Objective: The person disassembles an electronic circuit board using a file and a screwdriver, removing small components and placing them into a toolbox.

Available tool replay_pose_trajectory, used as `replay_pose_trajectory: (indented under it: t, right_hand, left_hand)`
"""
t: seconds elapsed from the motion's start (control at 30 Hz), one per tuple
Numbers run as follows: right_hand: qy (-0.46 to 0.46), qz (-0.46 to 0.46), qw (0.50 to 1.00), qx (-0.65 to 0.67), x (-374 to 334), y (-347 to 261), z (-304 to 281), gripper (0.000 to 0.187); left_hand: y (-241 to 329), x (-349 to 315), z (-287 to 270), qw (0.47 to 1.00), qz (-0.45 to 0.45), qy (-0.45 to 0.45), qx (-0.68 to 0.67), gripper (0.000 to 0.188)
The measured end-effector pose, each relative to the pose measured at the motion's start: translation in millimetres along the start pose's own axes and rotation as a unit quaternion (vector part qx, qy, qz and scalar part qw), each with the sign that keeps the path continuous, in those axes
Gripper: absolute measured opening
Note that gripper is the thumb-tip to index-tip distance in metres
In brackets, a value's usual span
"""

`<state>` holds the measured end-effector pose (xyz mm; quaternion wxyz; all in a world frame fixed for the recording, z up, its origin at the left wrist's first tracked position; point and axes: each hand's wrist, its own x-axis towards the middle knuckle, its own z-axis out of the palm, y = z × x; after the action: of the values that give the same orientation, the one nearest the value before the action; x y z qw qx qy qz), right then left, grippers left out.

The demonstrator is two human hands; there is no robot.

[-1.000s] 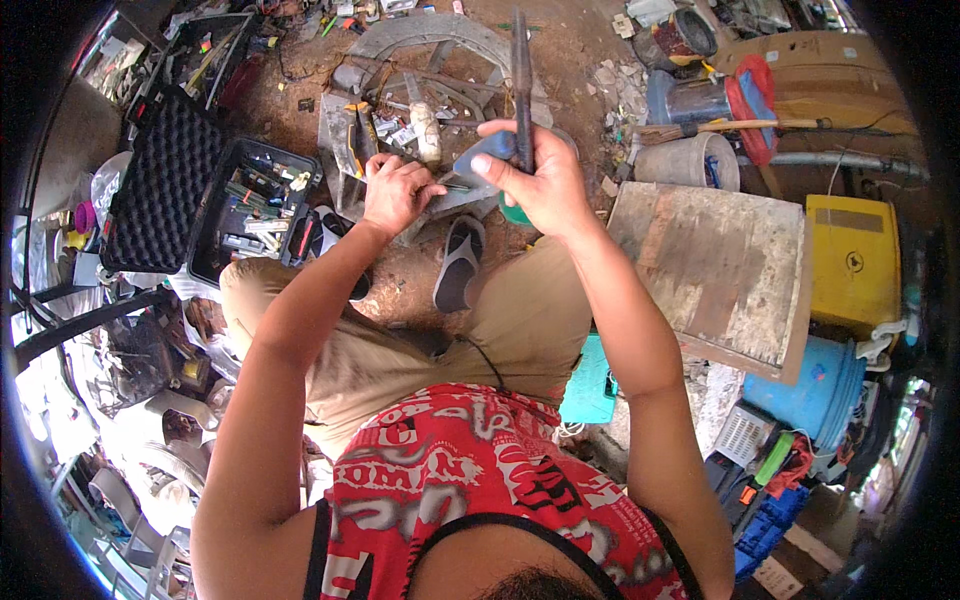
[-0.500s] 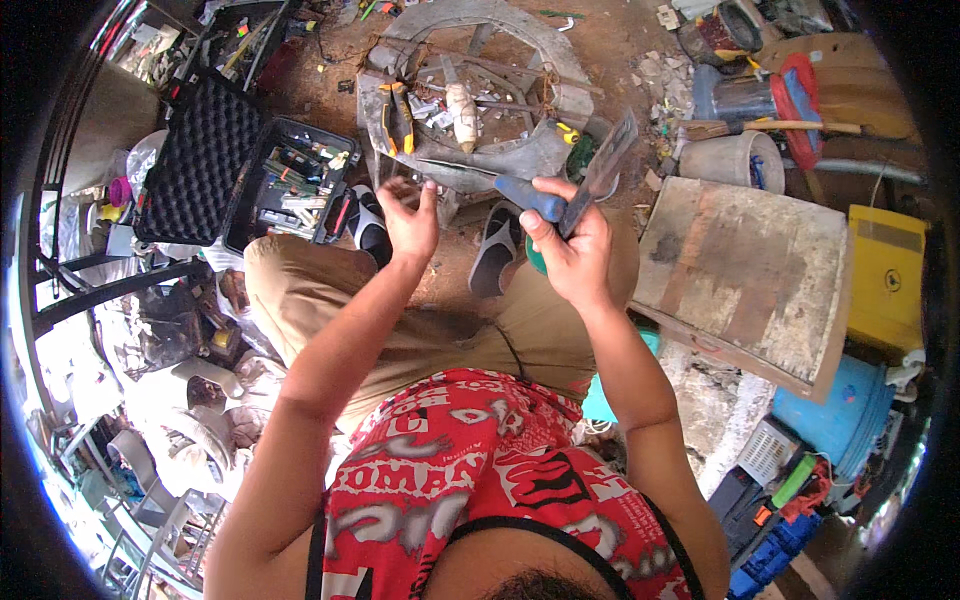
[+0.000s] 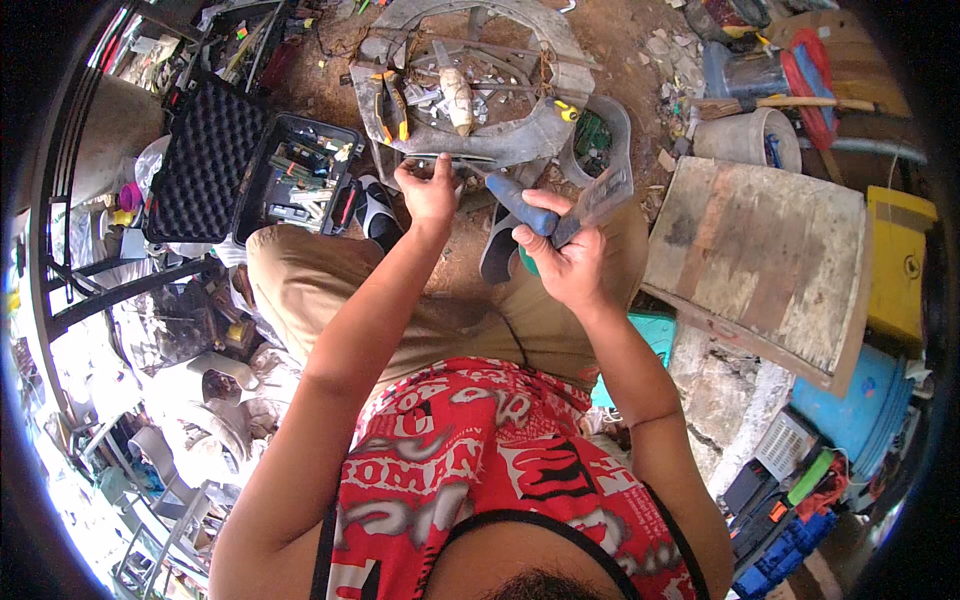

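Note:
My right hand (image 3: 572, 262) grips a blue-handled tool (image 3: 522, 205), its thin shaft angled toward the left hand. Held in the same hand is a long, flat, greyish strip (image 3: 603, 200), blurred and slanting up to the right; its kind is unclear. My left hand (image 3: 430, 193) is raised at the near edge of a round grey metal frame (image 3: 520, 143), thumb and fingers apart, close to the tool's tip. On the frame lie pliers (image 3: 390, 108) with yellow and black handles and a tool with a wrapped, pale handle (image 3: 455, 100).
An open black case (image 3: 300, 150) of small parts stands left of my legs. A container of green circuit boards (image 3: 592, 140) sits right of the frame. A worn wooden board (image 3: 755, 260), a white bucket (image 3: 745, 140) and a blue drum (image 3: 850, 415) are on the right.
My left hand has moved right and slightly up, closer to the blue-handled tool. The right hand has lowered a little, and the flat strip has tilted. The view has shifted slightly.

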<state>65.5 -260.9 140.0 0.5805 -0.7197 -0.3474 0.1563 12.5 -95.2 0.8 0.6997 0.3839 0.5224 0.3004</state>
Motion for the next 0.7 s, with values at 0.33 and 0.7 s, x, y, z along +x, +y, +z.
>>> replay_pose_trajectory:
  t: [0.33,0.7]
  right_hand:
    - [-0.034,-0.218,0.972,-0.086,-33.0,-39.4,-16.0,0.04]
    - [0.076,-0.18,0.977,0.085,-71.5,-57.6,-35.6,0.044]
  left_hand:
    - [66.5,-41.3,-30.4,0.97,-0.023,-0.148,-0.19,0.036]
    - [115.3,-87.7,-47.9,0.967,0.056,-0.189,-0.158,0.032]
